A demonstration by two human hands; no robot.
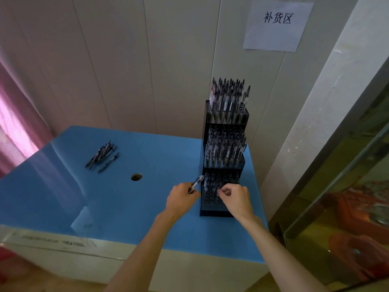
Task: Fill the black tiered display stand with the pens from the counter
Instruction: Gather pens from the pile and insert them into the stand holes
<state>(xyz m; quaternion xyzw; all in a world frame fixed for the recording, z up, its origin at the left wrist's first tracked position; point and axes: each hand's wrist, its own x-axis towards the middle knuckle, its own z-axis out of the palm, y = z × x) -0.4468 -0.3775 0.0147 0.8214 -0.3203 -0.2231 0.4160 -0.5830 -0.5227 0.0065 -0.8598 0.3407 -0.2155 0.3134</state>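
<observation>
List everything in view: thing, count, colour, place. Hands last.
display stand: one, black, three tiers, right rear of counter
pens in stand: many, dark, upright, top two tiers full, bottom tier partly filled
loose pens: small pile, dark, left on counter
counter: one, blue top
hole: one, in counter middle
paper sign: one, white, on wall
curtain: pink, far left
left hand: holds one pen beside bottom tier
right hand: pinches a pen at bottom tier
</observation>
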